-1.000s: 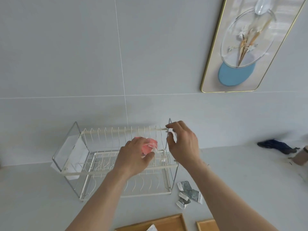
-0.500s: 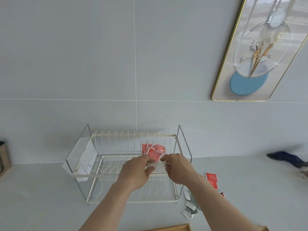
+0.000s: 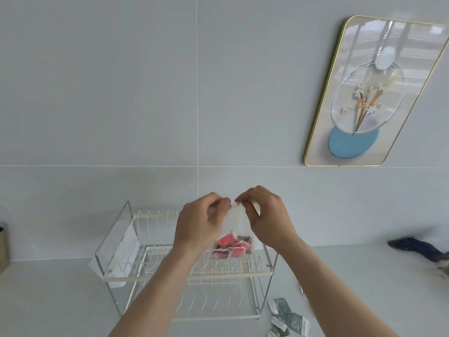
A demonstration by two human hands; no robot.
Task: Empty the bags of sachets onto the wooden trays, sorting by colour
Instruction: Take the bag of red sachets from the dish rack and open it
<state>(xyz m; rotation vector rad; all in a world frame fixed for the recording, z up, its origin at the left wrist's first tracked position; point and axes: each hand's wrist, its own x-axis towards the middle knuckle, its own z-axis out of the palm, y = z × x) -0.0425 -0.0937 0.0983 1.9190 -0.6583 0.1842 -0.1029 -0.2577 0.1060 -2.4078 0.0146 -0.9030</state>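
**Both hands pinching the top of a clear bag of red sachets, above the dish rack**

My left hand (image 3: pixel 201 222) and right hand (image 3: pixel 264 217) are raised side by side in front of the grey tiled wall (image 3: pixel 121 93), forearms coming up from the bottom edge and converging. Knuckles face me; the fingers curl inward toward each other.

Grip: each hand is closed in a narrow pinch on the upper edge of a small transparent bag (image 3: pixel 237 229). The left thumb and forefinger meet at the bag's top left, the right ones at its top right, and the fingertips of the two hands are almost touching. The bag hangs upright between my palms.

Contents: red sachets (image 3: pixel 230 246) sit bunched at the bottom of the bag, with a few darker pieces among them. Motion blur; no count possible.

Position: the bag is in the air, in front of the upper tier of a white wire dish rack (image 3: pixel 136 276) standing on the grey countertop (image 3: pixel 48 300).

Elsewhere: a small heap of grey-green sachets (image 3: pixel 286 317) lies on the countertop just right of the rack's foot, beside my right forearm. A dark blue object (image 3: pixel 413 248) lies far right. A gold-framed picture (image 3: pixel 379 93) hangs on the wall.
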